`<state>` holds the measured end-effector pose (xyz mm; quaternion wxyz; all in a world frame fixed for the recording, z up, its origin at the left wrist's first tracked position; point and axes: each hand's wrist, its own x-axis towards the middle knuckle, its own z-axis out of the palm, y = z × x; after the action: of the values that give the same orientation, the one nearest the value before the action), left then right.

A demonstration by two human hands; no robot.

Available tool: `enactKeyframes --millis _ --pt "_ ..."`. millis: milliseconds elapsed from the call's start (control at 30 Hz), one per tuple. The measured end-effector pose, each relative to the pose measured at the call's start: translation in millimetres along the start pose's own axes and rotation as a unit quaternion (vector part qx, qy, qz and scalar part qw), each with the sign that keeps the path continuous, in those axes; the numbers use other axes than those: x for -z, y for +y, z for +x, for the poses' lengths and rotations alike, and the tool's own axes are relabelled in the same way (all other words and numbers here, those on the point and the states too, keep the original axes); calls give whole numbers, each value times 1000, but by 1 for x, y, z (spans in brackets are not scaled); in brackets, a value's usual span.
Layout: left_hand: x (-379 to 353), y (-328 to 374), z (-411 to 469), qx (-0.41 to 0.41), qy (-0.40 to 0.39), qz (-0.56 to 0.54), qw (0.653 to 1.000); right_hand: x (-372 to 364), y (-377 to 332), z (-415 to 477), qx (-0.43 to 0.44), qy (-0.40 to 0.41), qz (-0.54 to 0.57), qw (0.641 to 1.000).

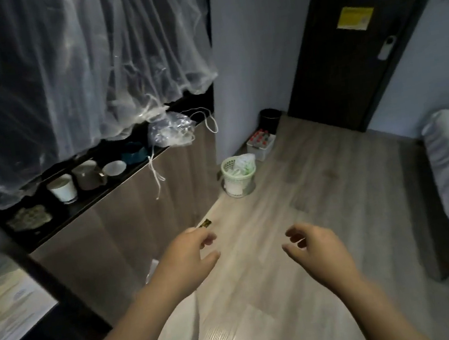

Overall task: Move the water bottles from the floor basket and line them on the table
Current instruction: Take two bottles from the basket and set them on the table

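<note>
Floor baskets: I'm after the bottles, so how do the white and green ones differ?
The white basket is rectangular and holds red-capped bottles; the green basket is round and holds crumpled plastic. The white basket stands farther off than the green basket. Both sit on the floor.

Wood floor point(319, 185) — bottle basket point(260, 149), green bin point(237, 178)

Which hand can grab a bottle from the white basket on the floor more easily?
Probably the right hand. Both hands are far from the white plastic basket holding red-capped water bottles, but the right lines up closer. The pale green wastebasket stands ahead of the left hand.
</note>
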<state>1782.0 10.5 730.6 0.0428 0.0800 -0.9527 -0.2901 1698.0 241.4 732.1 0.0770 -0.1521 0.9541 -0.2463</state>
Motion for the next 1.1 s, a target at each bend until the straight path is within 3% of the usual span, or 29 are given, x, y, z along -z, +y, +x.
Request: enactKeyframes --millis 267,467,733,1100 --pt "-53 38 182 -58 -45 3 997 47 71 142 -64 37 4 997" --pt "-69 71 317 -76 -84 -6 994 88 110 242 -112 59 80 989" --pt "-117 104 478 -83 -121 6 989 126 185 382 -125 58 85 987" --pt "-161 151 704 -10 -93 22 995 209 297 616 -95 17 21 995"
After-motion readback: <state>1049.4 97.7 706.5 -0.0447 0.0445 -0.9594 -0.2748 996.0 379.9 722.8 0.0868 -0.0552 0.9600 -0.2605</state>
